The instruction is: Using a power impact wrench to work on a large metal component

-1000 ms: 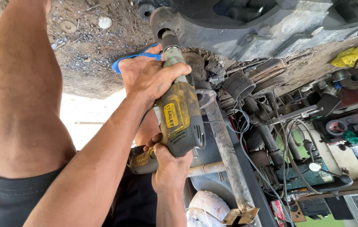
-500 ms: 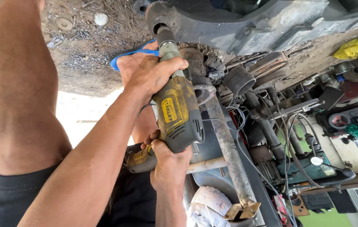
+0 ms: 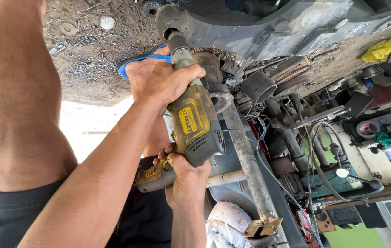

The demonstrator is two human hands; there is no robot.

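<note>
My left hand [image 3: 168, 82] wraps the front neck of a worn yellow power drill [image 3: 195, 124]. My right hand [image 3: 186, 177] grips the drill's handle from below. The drill's dark tip enters a round eye [image 3: 170, 18] at the end of a big grey metal part [image 3: 269, 27] lying on the dirt ground. My foot in a blue sandal [image 3: 138, 62] rests just left of the drill tip. My bare leg [image 3: 16, 101] fills the left side.
A rusty metal pipe [image 3: 246, 156] runs down beside the drill. Engine parts, a black ribbed cylinder [image 3: 257, 85], hoses and cables crowd the right side. A yellow cloth [image 3: 379, 49] lies at the far right. A washer [image 3: 67, 29] sits on the dirt.
Both hands keep the same hold on the drill. The drill and the grey part have shifted only slightly up in the view.
</note>
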